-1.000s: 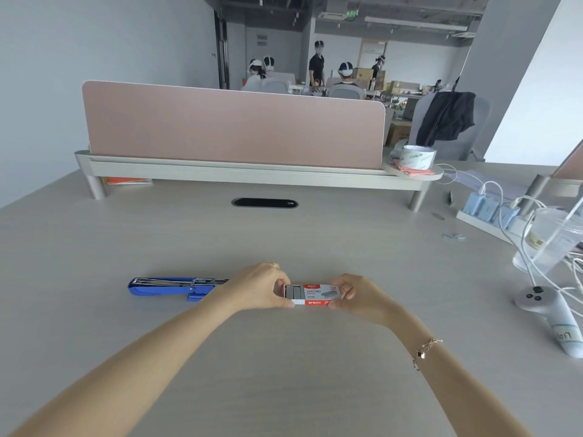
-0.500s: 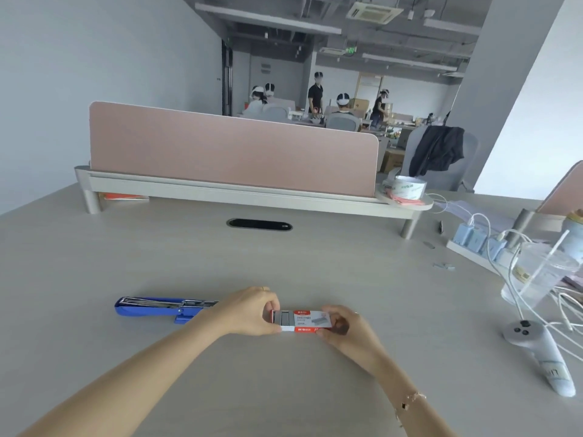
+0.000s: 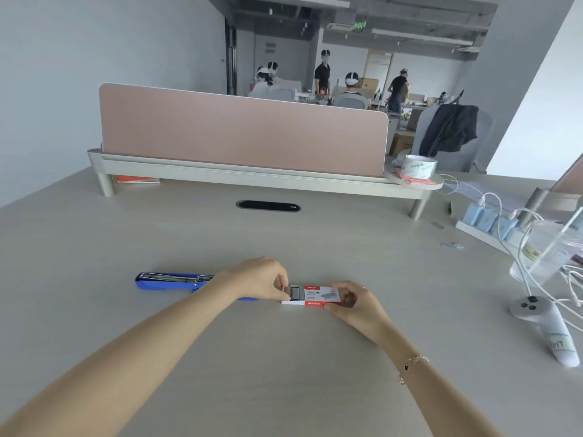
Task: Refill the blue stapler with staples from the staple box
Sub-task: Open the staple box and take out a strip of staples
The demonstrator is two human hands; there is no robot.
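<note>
A small red and white staple box (image 3: 318,296) lies on the desk (image 3: 284,357) between my two hands. My right hand (image 3: 353,302) grips its right end. My left hand (image 3: 262,279) pinches its left end, where the inner tray is slid out a little and grey staples (image 3: 295,292) show. The blue stapler (image 3: 172,281) lies flat on the desk to the left, opened out with its metal staple channel facing up; my left wrist covers its right end.
A pink divider on a raised shelf (image 3: 252,181) crosses the back of the desk, with a tape roll (image 3: 418,167) on its right end. At the right are a power strip with chargers (image 3: 485,220), white cables, a clear plastic cup (image 3: 545,247) and a white controller (image 3: 545,326). Loose staple strips (image 3: 452,246) lie nearby.
The camera view shifted and tilted a little. My left fingers have drawn the box's inner tray slightly further out, showing more staples. The stapler has not moved.
</note>
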